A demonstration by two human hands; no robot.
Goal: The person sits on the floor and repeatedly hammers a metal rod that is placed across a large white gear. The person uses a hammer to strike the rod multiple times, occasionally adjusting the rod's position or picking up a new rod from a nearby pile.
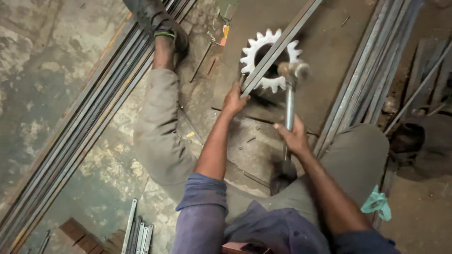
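A flat steel strip (282, 40) lies diagonally across a white toothed gear wheel (254, 47) on the floor. My left hand (234, 99) grips the strip's near end just below the gear. My right hand (294, 136) is closed around the metal handle of a hammer (289, 101). The hammer's head (294, 70) is blurred and sits at the gear's right rim, beside the strip. I sit on the floor with my legs spread to either side of the gear.
A long bundle of steel bars (84, 122) runs diagonally on the left, and another bundle (367, 80) lies on the right. Short cut strips (139, 233) and wooden blocks (82, 237) lie at the lower left. A green cloth (376, 203) rests by my right thigh.
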